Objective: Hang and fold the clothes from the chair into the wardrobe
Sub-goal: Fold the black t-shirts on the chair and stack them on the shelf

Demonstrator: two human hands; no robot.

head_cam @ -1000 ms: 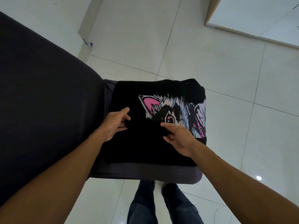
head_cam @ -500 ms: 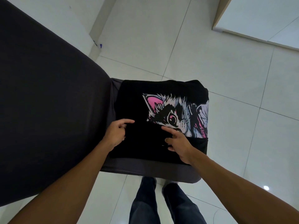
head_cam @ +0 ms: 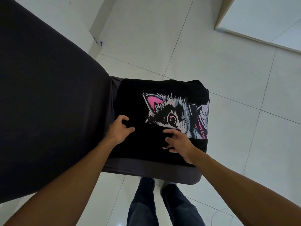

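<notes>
Folded black shirt with a pink and grey cat print lies flat on the chair seat, covering most of it; grey seat edge shows along the near side and a strip on the left. Left hand rests on the shirt's left part, fingers curled and loosely spread, tips on the cloth, whether pinching it cannot tell. Right hand sits on the shirt just near of the cat print, fingers bent and spread, tips touching the fabric, not clearly gripping. Hands apart, shirt's dark middle between them. Large dark chair back fills the left. White tiled floor all around. Person's legs in dark trousers below the seat's near edge. Pale wardrobe corner far right
</notes>
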